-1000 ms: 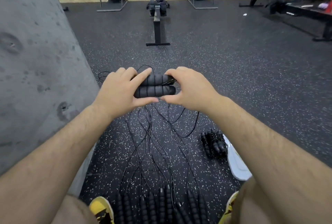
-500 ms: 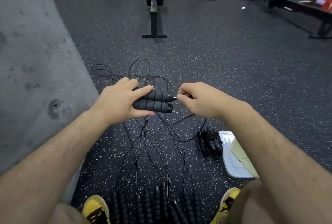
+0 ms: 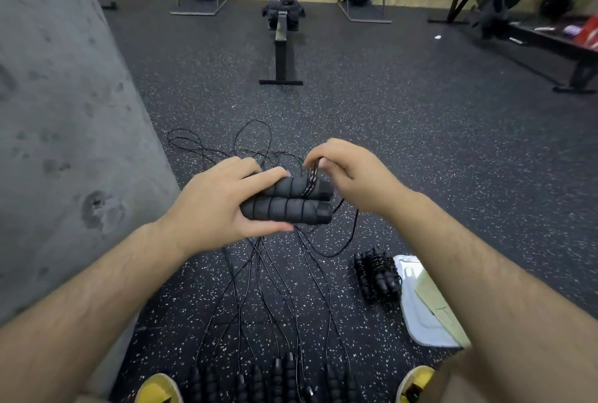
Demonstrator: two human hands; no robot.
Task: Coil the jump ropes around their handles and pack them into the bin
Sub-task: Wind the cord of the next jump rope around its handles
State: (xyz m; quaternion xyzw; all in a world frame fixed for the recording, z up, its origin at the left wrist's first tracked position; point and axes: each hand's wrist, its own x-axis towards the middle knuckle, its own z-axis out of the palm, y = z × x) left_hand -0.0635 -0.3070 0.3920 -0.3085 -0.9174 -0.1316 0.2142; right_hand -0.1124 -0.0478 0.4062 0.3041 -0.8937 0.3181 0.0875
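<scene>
Two black ribbed foam jump-rope handles (image 3: 288, 208) lie side by side, level, in the person's left hand (image 3: 220, 205), whose fingers curl over the top of the pair while the thumb presses up from below. The handles' right ends stick out past the hand. A thin black cord (image 3: 309, 185) runs in several tight turns around the upper handle near that free end. The right hand (image 3: 349, 173) is just above and beside the turns, its fingertips closed in a pinch on the cord; the rest of that cord hangs in a loop down to the black speckled rubber floor (image 3: 420, 143).

More loose black cords (image 3: 259, 289) trail over the floor beneath the hands to a row of black foam handles (image 3: 278, 376) lying between two yellow shoes (image 3: 158, 388) at the lower edge.

To the right, a white shallow plastic container (image 3: 417, 321) rests on the floor, partly hidden by the right forearm; whether it is a bin or a lid cannot be told. A pale green flat sheet (image 3: 433, 296) lies on it. One finished black coiled rope bundle (image 3: 377, 276) sits on the floor against its left edge, outside it.

A grey concrete wall (image 3: 58, 111) rises on the left, and a black rowing machine (image 3: 283, 30) stands well apart at the back.
</scene>
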